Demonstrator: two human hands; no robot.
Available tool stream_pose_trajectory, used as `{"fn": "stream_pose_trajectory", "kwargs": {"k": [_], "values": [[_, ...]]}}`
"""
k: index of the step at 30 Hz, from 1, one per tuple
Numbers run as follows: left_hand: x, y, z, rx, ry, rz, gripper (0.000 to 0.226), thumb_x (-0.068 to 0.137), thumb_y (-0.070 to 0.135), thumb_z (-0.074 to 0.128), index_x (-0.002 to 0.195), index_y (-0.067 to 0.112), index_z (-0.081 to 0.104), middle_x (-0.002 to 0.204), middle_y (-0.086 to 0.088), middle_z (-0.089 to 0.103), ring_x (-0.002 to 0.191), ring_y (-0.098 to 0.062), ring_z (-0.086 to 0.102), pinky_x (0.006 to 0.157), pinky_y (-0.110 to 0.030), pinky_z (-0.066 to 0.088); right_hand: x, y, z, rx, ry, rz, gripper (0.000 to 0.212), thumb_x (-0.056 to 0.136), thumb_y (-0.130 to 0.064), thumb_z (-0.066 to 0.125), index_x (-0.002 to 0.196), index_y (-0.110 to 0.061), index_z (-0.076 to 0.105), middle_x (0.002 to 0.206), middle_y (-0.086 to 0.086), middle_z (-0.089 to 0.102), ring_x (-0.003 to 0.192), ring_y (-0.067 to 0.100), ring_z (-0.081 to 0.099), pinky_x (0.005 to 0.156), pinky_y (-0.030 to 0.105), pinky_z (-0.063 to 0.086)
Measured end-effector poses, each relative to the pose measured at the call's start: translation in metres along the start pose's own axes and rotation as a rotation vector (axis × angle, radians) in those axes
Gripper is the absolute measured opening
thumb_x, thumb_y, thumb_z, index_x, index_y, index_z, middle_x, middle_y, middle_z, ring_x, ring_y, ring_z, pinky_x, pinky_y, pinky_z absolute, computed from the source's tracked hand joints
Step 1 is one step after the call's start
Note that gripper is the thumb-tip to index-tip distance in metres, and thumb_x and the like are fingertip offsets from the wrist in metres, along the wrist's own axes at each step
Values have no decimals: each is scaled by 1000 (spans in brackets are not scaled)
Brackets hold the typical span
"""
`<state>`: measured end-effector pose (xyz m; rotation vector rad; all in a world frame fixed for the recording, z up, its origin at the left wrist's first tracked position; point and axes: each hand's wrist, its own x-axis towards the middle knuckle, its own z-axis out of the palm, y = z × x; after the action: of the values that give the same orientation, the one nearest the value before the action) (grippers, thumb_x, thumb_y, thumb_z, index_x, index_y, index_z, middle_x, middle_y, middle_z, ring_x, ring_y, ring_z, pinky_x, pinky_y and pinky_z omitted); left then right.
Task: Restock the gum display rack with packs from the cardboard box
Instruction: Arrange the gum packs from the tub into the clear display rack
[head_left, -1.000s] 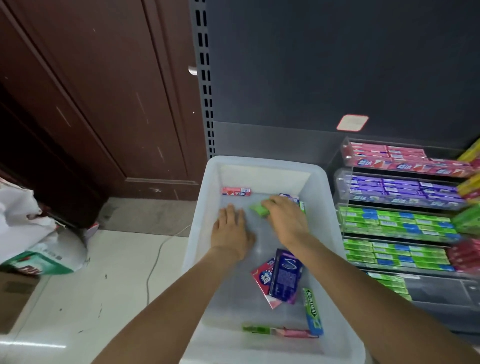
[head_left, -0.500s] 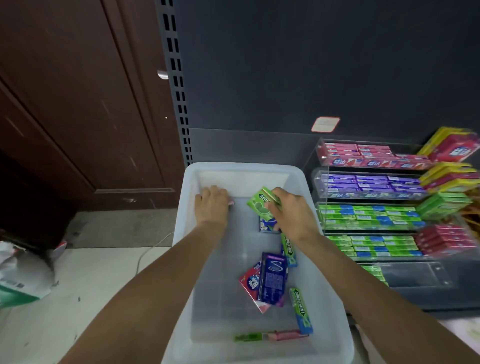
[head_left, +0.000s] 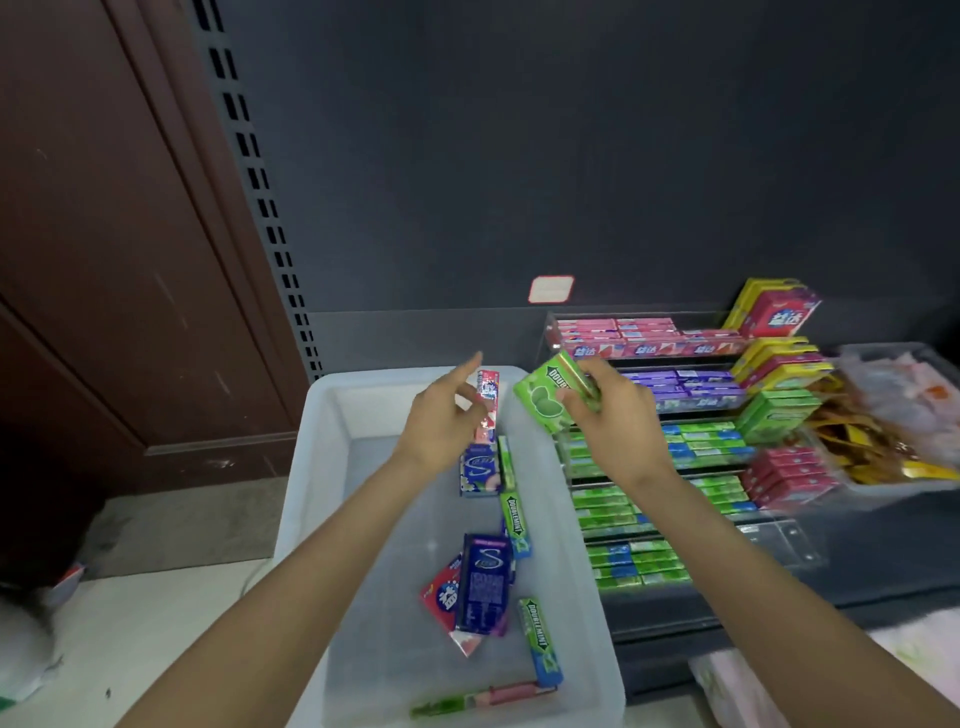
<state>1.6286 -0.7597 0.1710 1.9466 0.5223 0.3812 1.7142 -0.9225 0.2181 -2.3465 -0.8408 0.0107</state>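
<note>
Head view: gum packs (head_left: 483, 584) in bin (head_left: 317, 467)

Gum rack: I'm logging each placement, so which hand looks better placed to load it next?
Probably the right hand: it holds a green gum pack right beside the rack. The left hand, gripping a pink pack, hangs over the white bin.

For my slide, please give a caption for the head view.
Each hand lifts a gum pack from the white bin toward the rack.

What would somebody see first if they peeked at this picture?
Two hands lifted over a white plastic bin: the right hand holds a bright green gum pack, the left hand a pink one. To the right, the clear display rack shows pink, purple and green rows.
</note>
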Motion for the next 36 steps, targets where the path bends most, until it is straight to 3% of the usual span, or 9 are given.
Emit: {"fn": "stream_pose_trajectory", "kwargs": {"k": [2, 7, 12, 16, 21, 25, 28, 32, 36], "values": [[3, 27, 8, -105, -25, 44, 46, 89, 4, 59, 129, 26, 51, 90, -1, 59, 70, -17, 61, 67, -25, 55, 2, 11, -21, 24, 36, 19, 17, 93, -23, 57, 106, -12, 57, 65, -5, 53, 52, 6, 45, 53, 29, 33], [13, 82, 44, -150, -13, 126, 31, 86, 6, 64, 105, 28, 54, 84, -7, 61, 84, -23, 63, 80, -41, 53, 4, 47, -74, 68, 106, 34, 18, 93, -24, 56, 108, -12, 58, 68, 7, 58, 57, 20, 49, 54, 31, 37], [32, 119, 93, -138, 25, 152, 39, 89, 0, 55, 114, 31, 57, 87, -7, 58, 83, -33, 65, 78, -48, 56, 18, 94, -130, 46, 164, -26, 25, 93, -21, 57, 116, -11, 58, 79, -5, 59, 62, 10, 53, 54, 22, 30], [49, 144, 140, -206, 35, 114, 42, 88, -6, 54, 120, 22, 55, 89, -8, 54, 85, -29, 64, 79, -41, 58, 39, 136, -169, 25, 174, -42, 27, 91, -21, 59, 116, -9, 60, 91, 7, 67, 88, 31, 62, 65, 25, 30], [78, 170, 181, -151, 177, 112, 28, 82, -5, 61, 95, 17, 50, 82, 0, 58, 74, -22, 64, 70, -39, 58, 66, 179, -202, 55, 194, -96, 18, 92, -22, 58, 107, -14, 61, 89, -6, 65, 86, 18, 61, 65, 23, 33], [97, 177, 204, 86, 209, 160, 23, 84, -1, 60, 93, 13, 44, 73, 6, 52, 60, -8, 50, 53, -12, 42, 76, 197, -220, 68, 182, -118, 18, 92, -21, 57, 108, -14, 60, 88, -11, 62, 82, 11, 59, 67, 20, 36], [108, 173, 215, 191, 189, 176, 21, 85, -2, 59, 95, 11, 46, 73, 7, 47, 63, -11, 46, 54, -13, 38, 81, 208, -226, 78, 177, -119, 21, 93, -22, 57, 111, -13, 60, 88, -11, 61, 81, 10, 58, 62, 18, 37], [118, 166, 218, 290, 137, 160, 21, 86, 1, 60, 96, 14, 47, 78, 2, 52, 68, -14, 50, 60, -19, 40, 82, 218, -226, 97, 180, -118, 24, 92, -21, 57, 114, -11, 59, 92, -7, 63, 80, 6, 56, 59, 3, 39], [124, 162, 217, 448, 43, 205, 22, 88, 9, 60, 109, 15, 56, 95, -1, 61, 69, -7, 52, 64, -15, 40, 82, 222, -220, 99, 150, -106, 25, 93, -22, 56, 115, -12, 59, 99, -4, 67, 82, 4, 56, 57, 4, 39]]}}
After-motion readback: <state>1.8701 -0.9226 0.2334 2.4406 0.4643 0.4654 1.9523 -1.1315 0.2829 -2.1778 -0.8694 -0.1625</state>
